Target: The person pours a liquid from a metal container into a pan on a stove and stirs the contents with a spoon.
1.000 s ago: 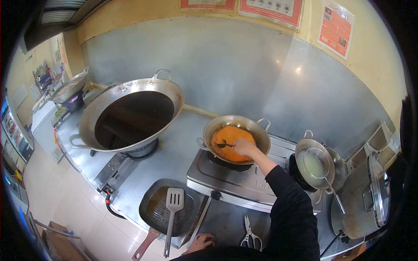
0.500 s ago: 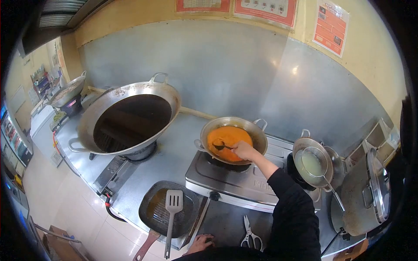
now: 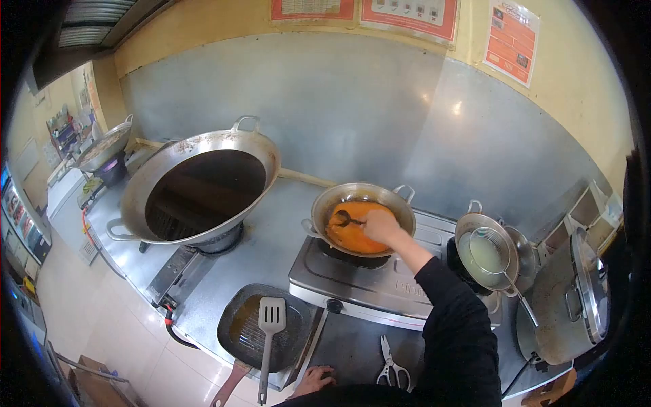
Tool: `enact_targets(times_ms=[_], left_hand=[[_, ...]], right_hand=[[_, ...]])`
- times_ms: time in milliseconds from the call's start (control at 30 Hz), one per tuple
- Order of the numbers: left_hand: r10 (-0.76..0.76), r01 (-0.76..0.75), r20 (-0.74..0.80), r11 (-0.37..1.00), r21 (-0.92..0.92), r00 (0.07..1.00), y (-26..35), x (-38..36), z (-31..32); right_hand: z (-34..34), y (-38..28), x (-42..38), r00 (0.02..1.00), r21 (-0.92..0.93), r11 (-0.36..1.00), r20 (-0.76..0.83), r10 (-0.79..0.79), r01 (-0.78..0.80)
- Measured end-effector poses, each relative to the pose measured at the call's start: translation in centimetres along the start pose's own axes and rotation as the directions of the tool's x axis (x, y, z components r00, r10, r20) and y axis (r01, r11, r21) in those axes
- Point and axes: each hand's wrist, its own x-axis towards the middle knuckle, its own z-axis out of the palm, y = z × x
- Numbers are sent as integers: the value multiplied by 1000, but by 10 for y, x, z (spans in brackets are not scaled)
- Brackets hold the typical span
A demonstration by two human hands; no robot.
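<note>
My right hand [image 3: 384, 227] is closed around the handle of a dark spoon [image 3: 344, 218], over the orange sauce [image 3: 363, 242] in a small two-handled wok [image 3: 325, 199]. The spoon's bowl lies at the left part of the sauce; most of its handle is hidden by the hand. This wok sits on the left burner of a gas stove [image 3: 339, 288]. My left hand [image 3: 314, 381] rests at the counter's front edge with its fingers laid out, holding nothing. Beside it are a grill pan [image 3: 234, 339] with a slotted turner [image 3: 272, 319] lying across, and scissors [image 3: 392, 370].
A large wok [image 3: 133, 203] of dark liquid stands at the left. On the right burner is a pan [image 3: 468, 224] of pale liquid with a strainer [image 3: 489, 251] in it. A big lidded pot [image 3: 553, 319] stands far right; a metal splashback [image 3: 305, 102] lines the wall.
My right hand has moved slightly up within the wok, shifting the spoon up too. More dark wok bottom shows behind the sauce. My left hand stays in place.
</note>
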Motion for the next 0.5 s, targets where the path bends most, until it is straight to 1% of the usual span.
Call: enact_targets(times_ms=[67, 167, 267, 300, 367, 467, 500], left_hand=[[0, 0, 5, 1000, -2, 1000, -3, 0, 2], [-14, 14, 10, 1000, 5, 1000, -3, -1, 4], [-46, 45, 20, 999, 28, 999, 5, 3, -4], [-61, 60, 25, 998, 37, 998, 8, 4, -6], [-43, 43, -17, 999, 23, 999, 5, 3, -3], [-31, 32, -43, 999, 20, 999, 3, 1, 1], [-28, 29, -48, 999, 24, 998, 3, 2, 2]], right_hand=[[-36, -10, -8, 997, -3, 998, 41, -67, 67], [-20, -2, 7, 971, -92, 989, 222, -91, 113], [-8, -7, 7, 971, -99, 995, 238, 10, 14], [-7, -9, 6, 975, -95, 995, 220, 34, -14], [-6, -10, 2, 979, -82, 994, 187, 87, -72], [-11, -7, 0, 975, -100, 989, 185, 125, -108], [-8, -3, -1, 983, -131, 988, 150, 106, -86]])
